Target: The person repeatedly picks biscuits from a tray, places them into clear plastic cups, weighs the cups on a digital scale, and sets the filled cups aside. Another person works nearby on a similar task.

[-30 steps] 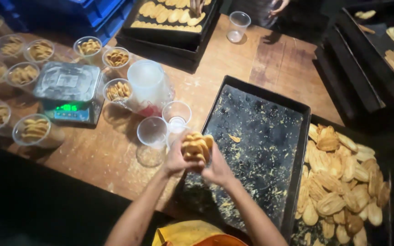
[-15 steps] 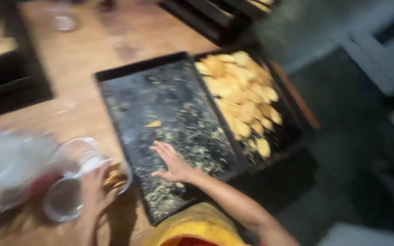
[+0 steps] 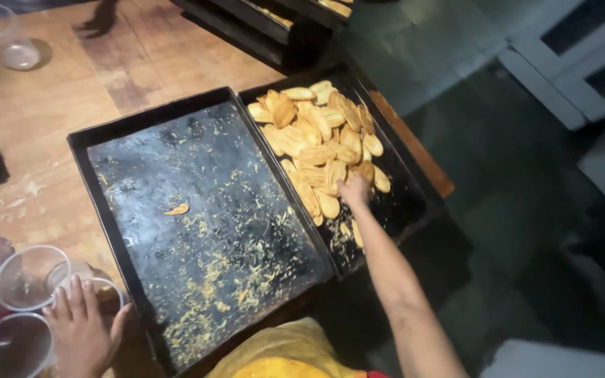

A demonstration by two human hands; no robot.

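Observation:
My right hand (image 3: 353, 190) reaches into the right-hand black tray (image 3: 406, 210) and touches the pile of golden, ridged biscuits (image 3: 320, 143); whether it grips one I cannot tell. My left hand (image 3: 82, 327) rests flat, fingers spread, over a clear plastic cup (image 3: 106, 294) that appears to hold biscuits, at the table's near left. An almost bare black baking tray (image 3: 197, 210), strewn with crumbs and one biscuit fragment (image 3: 176, 209), lies between the two hands.
Other clear plastic cups (image 3: 26, 276) stand beside my left hand. A further cup (image 3: 5, 38) sits far left on the wooden table (image 3: 50, 119). More dark trays (image 3: 274, 28) are stacked at the back. Dark floor (image 3: 526, 231) lies right of the table edge.
The view swung right. My hands, first together holding a stack of biscuits, parted: the left went down to the cup, the right crossed the empty tray to the biscuit pile.

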